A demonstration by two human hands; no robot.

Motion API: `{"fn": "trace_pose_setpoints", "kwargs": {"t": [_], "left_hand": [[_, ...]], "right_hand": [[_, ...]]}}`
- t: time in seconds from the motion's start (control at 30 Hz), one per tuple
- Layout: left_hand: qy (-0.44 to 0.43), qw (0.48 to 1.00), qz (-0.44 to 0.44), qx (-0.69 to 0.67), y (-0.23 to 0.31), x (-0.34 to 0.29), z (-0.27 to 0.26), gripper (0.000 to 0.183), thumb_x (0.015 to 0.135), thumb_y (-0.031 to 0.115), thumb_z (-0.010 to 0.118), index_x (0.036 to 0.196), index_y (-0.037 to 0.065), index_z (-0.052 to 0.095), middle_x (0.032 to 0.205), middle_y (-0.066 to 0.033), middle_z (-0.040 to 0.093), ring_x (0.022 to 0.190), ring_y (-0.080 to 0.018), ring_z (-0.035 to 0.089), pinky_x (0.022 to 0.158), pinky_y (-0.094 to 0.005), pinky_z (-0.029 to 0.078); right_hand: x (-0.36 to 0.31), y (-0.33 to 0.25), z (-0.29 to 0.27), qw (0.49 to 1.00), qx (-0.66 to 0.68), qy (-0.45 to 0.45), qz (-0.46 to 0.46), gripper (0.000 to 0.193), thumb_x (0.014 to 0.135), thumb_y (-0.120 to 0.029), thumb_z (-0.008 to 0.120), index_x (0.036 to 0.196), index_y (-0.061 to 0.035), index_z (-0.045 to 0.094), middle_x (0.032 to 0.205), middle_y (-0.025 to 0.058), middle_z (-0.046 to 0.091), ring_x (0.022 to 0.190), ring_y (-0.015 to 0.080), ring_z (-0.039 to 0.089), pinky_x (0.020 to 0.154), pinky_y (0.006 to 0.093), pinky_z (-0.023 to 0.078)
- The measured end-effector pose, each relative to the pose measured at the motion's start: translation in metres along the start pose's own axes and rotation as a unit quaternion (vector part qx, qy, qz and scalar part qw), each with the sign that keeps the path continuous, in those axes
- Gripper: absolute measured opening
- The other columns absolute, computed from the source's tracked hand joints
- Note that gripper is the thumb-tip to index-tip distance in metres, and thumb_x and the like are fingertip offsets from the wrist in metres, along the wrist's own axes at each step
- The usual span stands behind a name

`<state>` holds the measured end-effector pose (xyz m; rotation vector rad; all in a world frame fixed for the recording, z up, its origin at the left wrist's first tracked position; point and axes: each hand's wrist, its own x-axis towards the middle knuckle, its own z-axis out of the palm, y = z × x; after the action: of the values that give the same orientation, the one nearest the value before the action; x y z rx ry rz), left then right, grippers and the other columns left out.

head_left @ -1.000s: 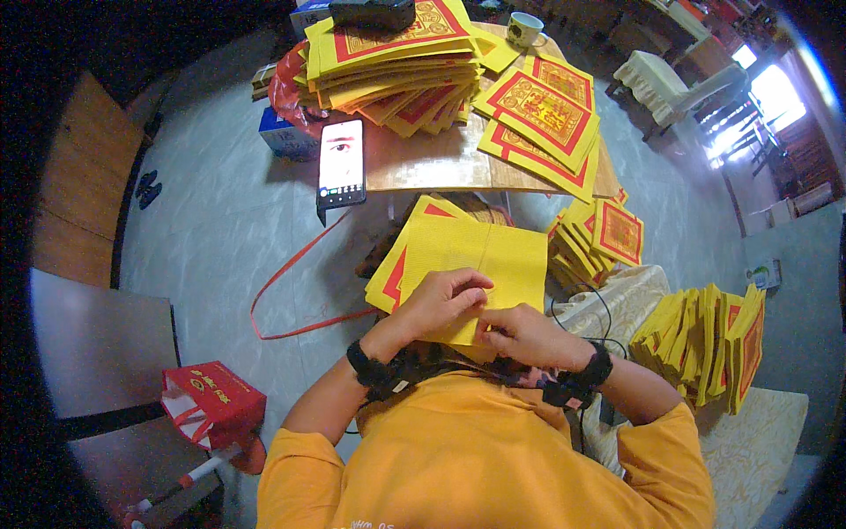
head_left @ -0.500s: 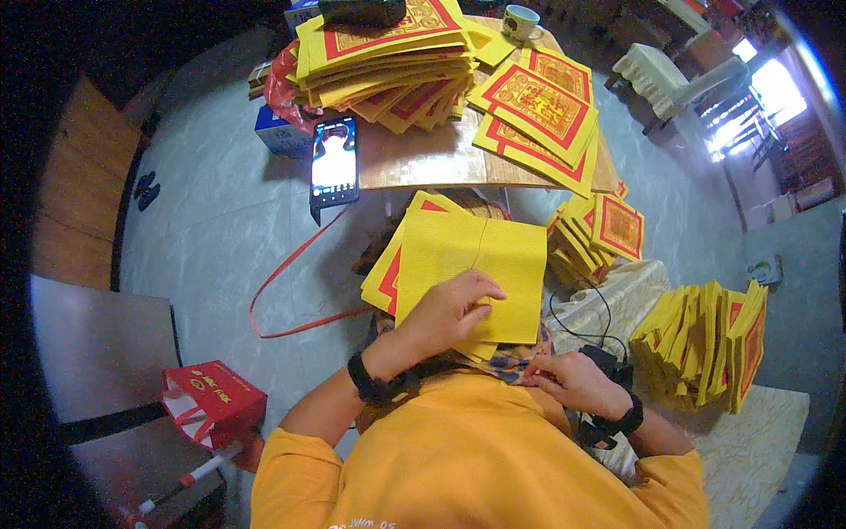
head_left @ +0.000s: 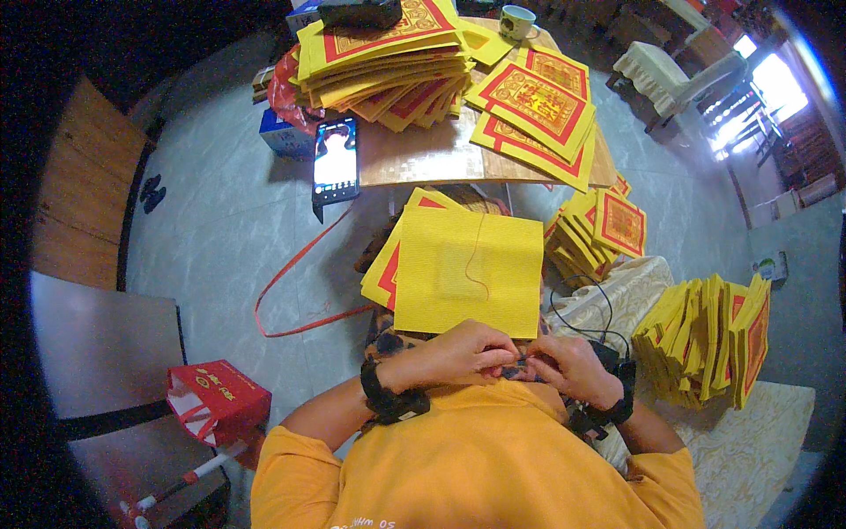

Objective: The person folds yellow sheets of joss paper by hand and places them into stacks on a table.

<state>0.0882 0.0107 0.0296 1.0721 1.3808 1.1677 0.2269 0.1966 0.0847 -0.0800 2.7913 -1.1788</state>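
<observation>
On my lap lies a plain yellow paper sheet (head_left: 423,291), its blank side up, over more yellow sheets with red borders (head_left: 383,282). A thin dark thread (head_left: 477,256) runs loosely down the blank side in a curve. Just past the sheet's near edge, close to my body, both hands meet fingertip to fingertip. My left hand (head_left: 471,353) is closed in a pinch, and my right hand (head_left: 577,372) pinches opposite it. Something small and dark may sit between the fingertips, too tiny to name. Patterned cloth shows beneath the hands.
Ahead, a wooden table (head_left: 423,163) bears a tall stack of yellow printed sheets (head_left: 388,66), loose sheets (head_left: 538,101), a mug (head_left: 517,22) and a lit phone (head_left: 336,159) at its edge. More bundles (head_left: 705,339) stand at right. A red bag (head_left: 220,401) is at left.
My left hand has drawn back off the yellow sheet toward my body and met my right hand. The thread's lower part now shows, curved on the paper.
</observation>
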Motion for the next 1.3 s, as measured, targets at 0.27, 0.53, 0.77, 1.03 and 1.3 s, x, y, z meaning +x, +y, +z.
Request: {"fn": "trace_pose_setpoints", "kwargs": {"t": [0.27, 0.53, 0.77, 1.03, 1.3], "left_hand": [[-0.012, 0.994, -0.092, -0.059, -0.005, -0.004, -0.009, 0.021, 0.098, 0.021, 0.054, 0.092, 0.003, 0.063, 0.067, 0.0, 0.059, 0.058, -0.0078, 0.053, 0.054, -0.0242, 0.045], [-0.048, 0.989, -0.116, -0.083, -0.015, -0.003, -0.016, 0.023, 0.1, 0.023, 0.051, 0.093, 0.003, 0.061, 0.067, 0.0014, 0.057, 0.059, -0.0066, 0.053, 0.055, -0.0227, 0.044], [-0.079, 0.973, -0.145, -0.159, -0.018, -0.019, -0.026, 0.024, 0.1, 0.024, 0.05, 0.093, 0.003, 0.06, 0.069, 0.0019, 0.058, 0.061, -0.0054, 0.053, 0.057, -0.0202, 0.044], [-0.047, 0.963, -0.158, -0.215, -0.027, -0.04, -0.036, 0.022, 0.1, 0.023, 0.051, 0.096, 0.003, 0.06, 0.077, 0.0007, 0.06, 0.067, -0.0064, 0.056, 0.064, -0.0203, 0.047], [-0.018, 0.969, -0.147, -0.197, -0.029, -0.052, -0.039, 0.018, 0.098, 0.018, 0.055, 0.099, 0.002, 0.062, 0.085, -0.0014, 0.063, 0.075, -0.0069, 0.058, 0.069, -0.0214, 0.048]], "right_hand": [[-0.01, 0.072, -0.013, 0.996, -0.071, -0.043, 0.026, 0.01, 0.085, -0.013, 0.063, 0.093, -0.0071, 0.061, 0.087, 0.0127, 0.062, 0.08, 0.0354, 0.061, 0.068, 0.0422, 0.049], [0.012, 0.126, -0.033, 0.981, -0.193, -0.03, 0.019, 0.007, 0.084, -0.012, 0.058, 0.089, -0.0072, 0.058, 0.084, 0.0134, 0.055, 0.08, 0.0367, 0.06, 0.066, 0.0464, 0.049], [0.03, 0.142, -0.078, 0.973, -0.214, 0.087, 0.024, 0.009, 0.087, -0.014, 0.058, 0.085, -0.0059, 0.058, 0.082, 0.0133, 0.057, 0.081, 0.0362, 0.06, 0.068, 0.0443, 0.048], [0.028, 0.094, -0.152, 0.948, -0.157, 0.276, 0.009, 0.005, 0.087, -0.003, 0.066, 0.09, 0.0001, 0.063, 0.074, 0.0039, 0.054, 0.064, 0.0117, 0.049, 0.058, 0.025, 0.039], [0.043, 0.049, -0.18, 0.966, -0.155, 0.207, -0.007, 0.014, 0.08, 0.004, 0.067, 0.093, -0.0014, 0.064, 0.083, 0.0071, 0.058, 0.068, 0.0165, 0.054, 0.061, 0.0274, 0.042]]}}
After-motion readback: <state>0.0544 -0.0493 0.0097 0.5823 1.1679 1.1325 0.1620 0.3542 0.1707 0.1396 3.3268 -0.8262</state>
